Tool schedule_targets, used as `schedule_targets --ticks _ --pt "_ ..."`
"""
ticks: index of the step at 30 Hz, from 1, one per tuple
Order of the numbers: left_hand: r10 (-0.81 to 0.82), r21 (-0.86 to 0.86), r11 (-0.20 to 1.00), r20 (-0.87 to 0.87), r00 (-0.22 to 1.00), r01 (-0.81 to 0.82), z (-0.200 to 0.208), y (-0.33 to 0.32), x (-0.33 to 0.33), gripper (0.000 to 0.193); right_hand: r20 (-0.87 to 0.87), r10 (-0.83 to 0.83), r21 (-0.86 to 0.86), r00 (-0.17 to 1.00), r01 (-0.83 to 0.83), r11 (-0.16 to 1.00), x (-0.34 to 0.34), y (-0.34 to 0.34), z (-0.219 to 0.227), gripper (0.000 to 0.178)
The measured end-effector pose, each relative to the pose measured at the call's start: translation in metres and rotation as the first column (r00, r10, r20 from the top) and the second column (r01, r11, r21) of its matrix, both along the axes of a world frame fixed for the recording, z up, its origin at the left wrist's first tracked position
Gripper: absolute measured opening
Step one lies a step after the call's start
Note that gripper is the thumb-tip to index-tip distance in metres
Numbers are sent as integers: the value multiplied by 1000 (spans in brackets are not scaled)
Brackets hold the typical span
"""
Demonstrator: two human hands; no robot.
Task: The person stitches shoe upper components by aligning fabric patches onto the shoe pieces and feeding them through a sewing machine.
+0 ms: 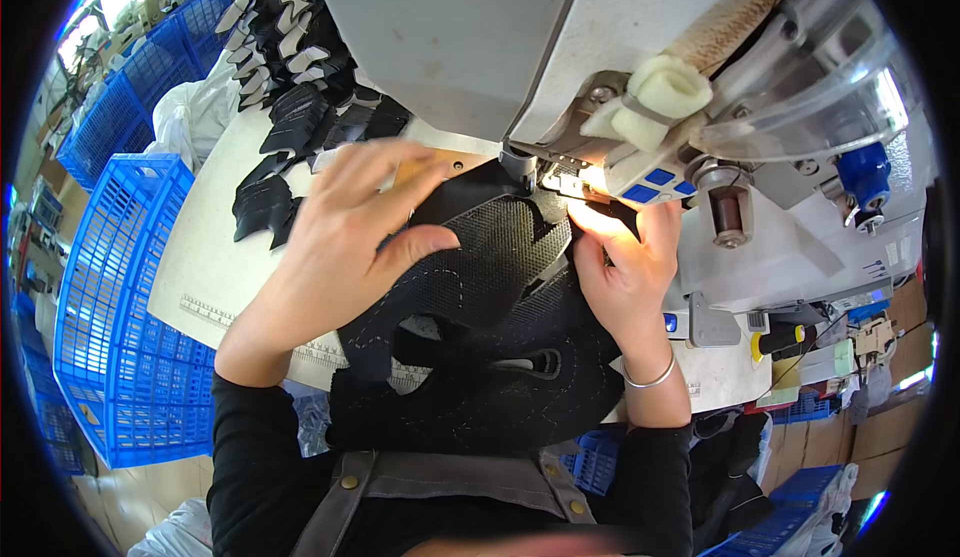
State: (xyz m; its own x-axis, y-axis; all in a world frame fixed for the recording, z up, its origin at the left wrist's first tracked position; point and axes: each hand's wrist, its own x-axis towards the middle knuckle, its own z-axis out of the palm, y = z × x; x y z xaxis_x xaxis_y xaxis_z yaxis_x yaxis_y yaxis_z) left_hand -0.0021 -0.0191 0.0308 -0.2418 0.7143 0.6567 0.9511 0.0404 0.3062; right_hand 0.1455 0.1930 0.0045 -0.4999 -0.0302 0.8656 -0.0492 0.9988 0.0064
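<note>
A wide black mesh piece [480,247] with dashed white marks and cut-out openings, like a shoe upper laid flat, spreads over the sewing machine's bed and down toward my lap. Its far edge lies by the lit presser foot [568,181]. My right hand [632,262] sits just right of the foot, thumb and forefinger closed on the edge of the piece. Above the left part of the piece, my left hand [345,232] is slightly blurred, its thumb and fingers apart with nothing between them.
The grey sewing machine head [450,37] fills the top middle. Several black cut pieces [295,122] lie in a stack at the table's far left. A blue plastic crate [125,307] stands left of the pale worktable [205,257]. A brown thread bobbin [727,212] sits at the right.
</note>
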Motion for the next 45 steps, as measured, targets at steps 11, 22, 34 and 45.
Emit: schedule_targets --ticks 11,22,34,45 --pt "-63 27 997 -273 960 73 -26 32 28 43 -26 -90 289 996 94 953 -4 -22 -9 24" --pt "-27 62 997 -268 963 45 -24 32 19 32 -72 -61 504 996 89 859 -15 -36 -3 16" --pt "-81 135 985 -196 977 109 -25 41 -2 23 -21 -271 705 962 207 678 -23 -59 -2 23" --pt "-216 329 913 -106 971 240 -34 59 -19 25 -19 -378 644 926 300 703 -23 -79 -6 28"
